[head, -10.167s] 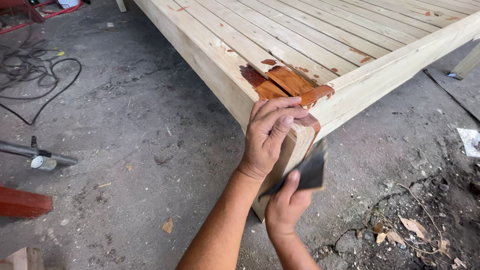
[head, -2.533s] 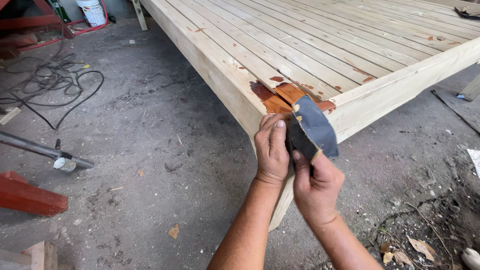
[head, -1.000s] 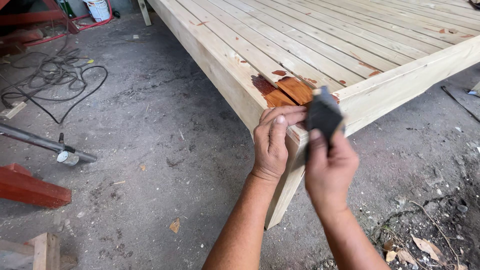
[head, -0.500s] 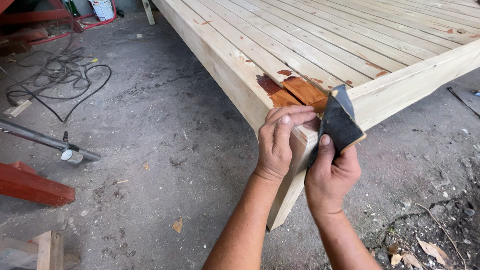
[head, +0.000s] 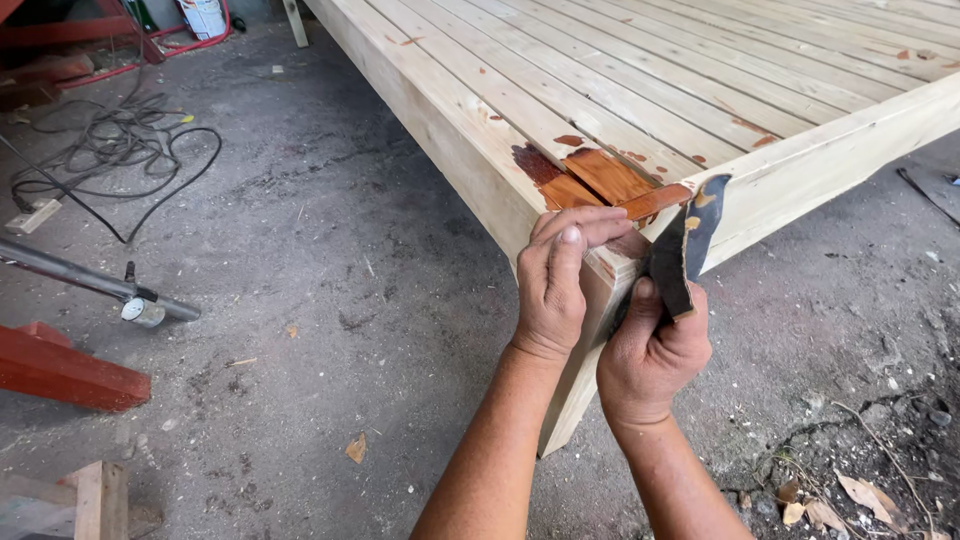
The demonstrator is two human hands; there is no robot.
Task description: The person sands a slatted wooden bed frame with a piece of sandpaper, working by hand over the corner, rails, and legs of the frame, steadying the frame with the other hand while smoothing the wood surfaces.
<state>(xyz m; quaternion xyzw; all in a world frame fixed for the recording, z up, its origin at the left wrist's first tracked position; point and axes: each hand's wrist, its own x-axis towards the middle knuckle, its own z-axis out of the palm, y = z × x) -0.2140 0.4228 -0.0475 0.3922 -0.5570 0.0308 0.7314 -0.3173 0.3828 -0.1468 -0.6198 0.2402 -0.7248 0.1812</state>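
Right hand pinches a dark sanding sheet, standing roughly upright just right of the stained corner, probably touching; left hand is clamped over that corner.

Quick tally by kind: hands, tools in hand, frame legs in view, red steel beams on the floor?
Hands: 2, left hand and right hand
Dark flat scraper: 1
Wooden frame leg: 1, at the stained corner
Red steel beam: 1
Total: 5
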